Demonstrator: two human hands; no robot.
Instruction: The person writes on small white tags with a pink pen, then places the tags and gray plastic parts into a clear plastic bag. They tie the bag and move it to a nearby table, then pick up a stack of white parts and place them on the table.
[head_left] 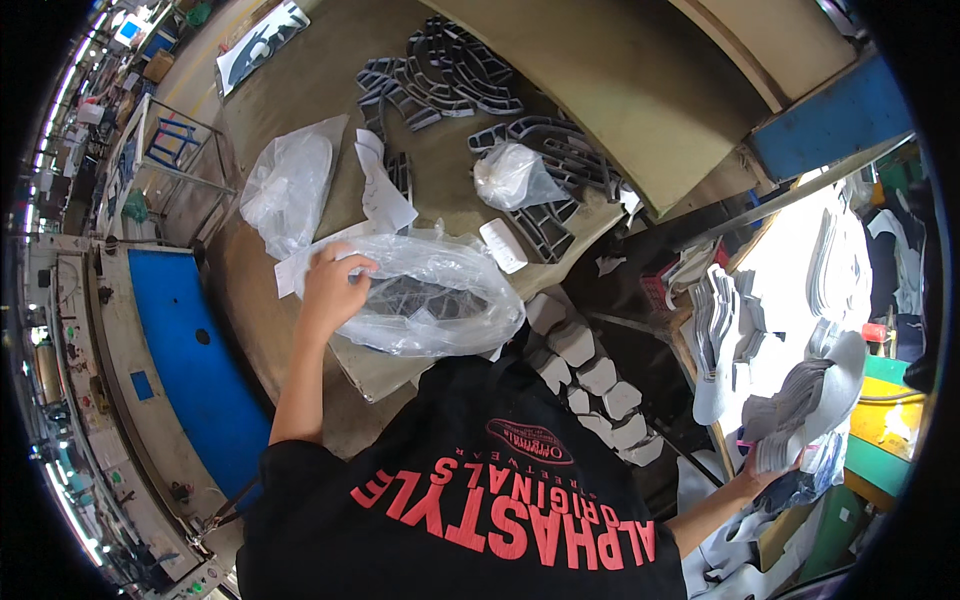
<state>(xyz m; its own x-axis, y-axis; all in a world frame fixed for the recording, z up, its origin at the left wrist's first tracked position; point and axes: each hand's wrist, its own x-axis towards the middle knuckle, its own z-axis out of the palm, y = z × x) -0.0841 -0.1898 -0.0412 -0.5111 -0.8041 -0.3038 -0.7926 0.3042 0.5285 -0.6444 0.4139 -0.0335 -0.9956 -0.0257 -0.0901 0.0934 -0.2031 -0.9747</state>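
Note:
At the near edge of the table, a large clear plastic bag (430,335) lies with its mouth spread open toward me. My left hand (335,285) has its fingers curled over the left side of the bag's rim, gripping the plastic. Far out to the right, my right hand (768,472) is closed around the lower end of a stack of grey cut pieces (795,415). Its fingers are partly hidden under the stack. More white and grey piles of cut pieces (715,335) stand on the bright surface beside it.
Several dark metal cutting dies (440,75) lie on the brown table (290,125). A filled plastic bag (292,190), a small tied bag (512,177) and paper sheets (380,185) are near the open bag. Bundled white pieces (598,378) sit low between table and right-hand surface.

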